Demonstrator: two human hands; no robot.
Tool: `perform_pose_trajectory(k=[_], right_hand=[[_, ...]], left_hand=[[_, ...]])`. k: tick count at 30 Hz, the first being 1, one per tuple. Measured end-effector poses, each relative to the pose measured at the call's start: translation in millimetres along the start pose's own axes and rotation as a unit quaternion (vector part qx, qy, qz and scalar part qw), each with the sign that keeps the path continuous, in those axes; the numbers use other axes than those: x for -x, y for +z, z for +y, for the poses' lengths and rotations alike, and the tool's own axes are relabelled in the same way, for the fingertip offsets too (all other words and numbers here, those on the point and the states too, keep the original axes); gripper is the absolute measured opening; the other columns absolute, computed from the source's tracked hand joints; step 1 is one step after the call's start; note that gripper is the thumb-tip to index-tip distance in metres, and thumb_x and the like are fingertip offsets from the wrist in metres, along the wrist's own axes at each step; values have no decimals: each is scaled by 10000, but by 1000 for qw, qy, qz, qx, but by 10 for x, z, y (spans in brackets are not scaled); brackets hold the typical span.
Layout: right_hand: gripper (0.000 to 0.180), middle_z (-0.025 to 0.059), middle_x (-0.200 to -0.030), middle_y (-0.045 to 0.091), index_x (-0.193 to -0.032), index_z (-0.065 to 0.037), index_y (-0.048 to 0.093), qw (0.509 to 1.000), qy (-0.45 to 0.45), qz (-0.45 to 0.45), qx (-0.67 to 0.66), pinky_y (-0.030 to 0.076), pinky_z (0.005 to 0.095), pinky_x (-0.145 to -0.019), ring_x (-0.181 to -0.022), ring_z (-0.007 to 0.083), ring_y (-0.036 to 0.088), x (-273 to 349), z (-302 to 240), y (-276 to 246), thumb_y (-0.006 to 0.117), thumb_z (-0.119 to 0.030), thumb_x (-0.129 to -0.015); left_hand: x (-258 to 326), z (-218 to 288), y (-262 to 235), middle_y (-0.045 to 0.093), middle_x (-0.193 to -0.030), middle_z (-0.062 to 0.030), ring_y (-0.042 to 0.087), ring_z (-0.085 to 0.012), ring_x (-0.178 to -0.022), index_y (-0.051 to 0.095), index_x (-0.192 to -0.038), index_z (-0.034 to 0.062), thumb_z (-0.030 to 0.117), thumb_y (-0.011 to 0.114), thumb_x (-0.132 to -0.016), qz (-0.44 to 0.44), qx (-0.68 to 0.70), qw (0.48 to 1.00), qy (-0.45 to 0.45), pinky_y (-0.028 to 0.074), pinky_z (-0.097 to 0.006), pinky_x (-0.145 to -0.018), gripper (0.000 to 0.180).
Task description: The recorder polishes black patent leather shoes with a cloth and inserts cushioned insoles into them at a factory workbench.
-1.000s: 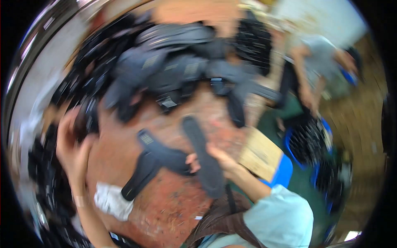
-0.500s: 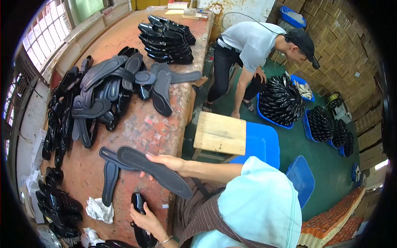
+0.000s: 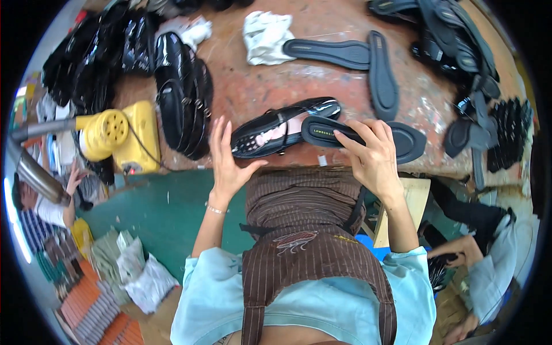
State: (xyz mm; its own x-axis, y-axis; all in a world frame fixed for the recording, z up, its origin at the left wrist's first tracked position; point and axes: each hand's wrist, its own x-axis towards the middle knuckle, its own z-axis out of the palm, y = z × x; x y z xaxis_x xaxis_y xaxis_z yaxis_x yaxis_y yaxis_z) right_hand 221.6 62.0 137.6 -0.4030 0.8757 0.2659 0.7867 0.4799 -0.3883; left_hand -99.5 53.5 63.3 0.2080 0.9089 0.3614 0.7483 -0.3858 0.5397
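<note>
A black patent strap shoe [image 3: 261, 123] lies on its sole near the table's front edge, its opening showing a pinkish inside with dark dots at the heel. Beside its heel my left hand [image 3: 227, 164] is open, thumb stretched away from the fingers; whether it touches the shoe I cannot tell. My right hand [image 3: 371, 149] grips a black insole [image 3: 411, 142] from above, with fingers across its middle. One end of the insole overlaps the shoe's toe-side opening. Beyond them, two more dark insoles [image 3: 382, 80] lie touching on the table.
Black shoes [image 3: 181, 103] stand at left beside a yellow machine [image 3: 135, 135] with a hose. A white cloth [image 3: 264, 37] lies at the back. Insoles [image 3: 454, 37] are heaped far right. A wooden stool [image 3: 405, 207] and a bent-over person [image 3: 489, 264] are at lower right.
The view has swung round to face the table. My left hand has loosened from the shoe and its fingers are spread. My right hand has brought the insole down to the shoe.
</note>
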Motion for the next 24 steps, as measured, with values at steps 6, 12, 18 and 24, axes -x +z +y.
perform_pose_trajectory(k=[6,12,18,24], right_hand=[[247,61,-1091,651,-919,-70,736,990,-122,-48,-44,432,385,-934,-1031,244,573,-515,-20,605,695,-89,-677],[188,52,-1007,669,-820,-69,738,968,-146,-110,-170,448,368,-916,-987,220,605,-717,-213,998,738,-185,-673],[281,84,-1063,670,-947,-47,758,961,-139,-119,-206,463,388,-916,-978,244,601,-817,-317,1144,699,-118,-681],[295,115,-1114,645,-980,-12,754,961,-135,-163,-177,468,380,-922,-991,268,592,-833,-383,1157,667,-67,-704]], left_hand=[[110,-211,300,381,-1479,-257,420,-405,-1342,194,-1506,4,469,909,-569,68,134,989,-17,348,-491,-1116,1268],[146,-238,387,415,-1423,-301,465,-418,-1301,49,-1532,51,505,901,-574,79,192,978,-29,371,-492,-1097,1360],[173,-259,404,399,-1426,-304,454,-436,-1301,-18,-1532,90,515,885,-605,80,192,978,-3,302,-550,-1130,1362],[173,-289,359,350,-1444,-310,441,-436,-1311,-96,-1537,117,558,863,-612,60,172,983,8,376,-512,-1095,1404]])
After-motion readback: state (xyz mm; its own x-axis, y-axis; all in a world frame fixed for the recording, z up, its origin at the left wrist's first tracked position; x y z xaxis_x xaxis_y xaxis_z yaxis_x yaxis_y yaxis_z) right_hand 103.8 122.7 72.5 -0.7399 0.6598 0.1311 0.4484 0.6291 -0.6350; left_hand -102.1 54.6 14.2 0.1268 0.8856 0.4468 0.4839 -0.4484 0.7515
